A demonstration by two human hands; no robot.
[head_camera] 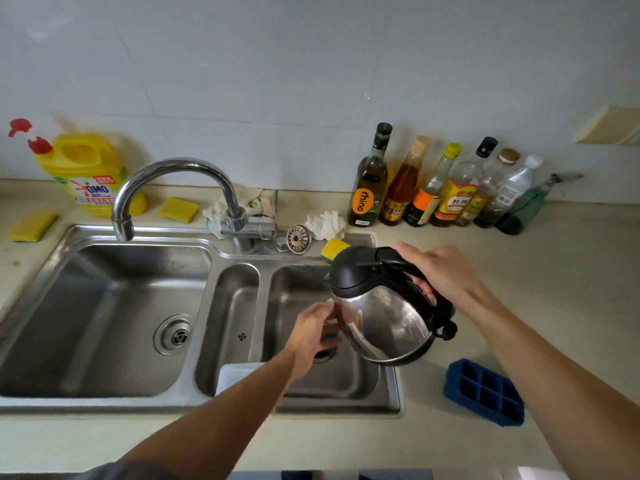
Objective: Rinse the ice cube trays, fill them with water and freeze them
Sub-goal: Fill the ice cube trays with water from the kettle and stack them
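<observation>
I see a shiny silver kettle (384,317) with a black lid and handle, and a dark blue ice cube tray (485,393) gridded in squares on the cream bench (536,271). The detergent jug (86,168) is yellow with a red pump, and a blue item (330,337) shows in my left hand (311,334).

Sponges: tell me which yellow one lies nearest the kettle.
The sponge on the sink rim, tucked right behind the kettle lid; the other two lie farther left, past the tap.

Beige countertop (571,268) is carrying a blue ice cube tray (485,391) beside the sink (104,405), a row of bottles (433,192) along the wall, a yellow detergent jug (86,171) and yellow sponges (33,226).
</observation>
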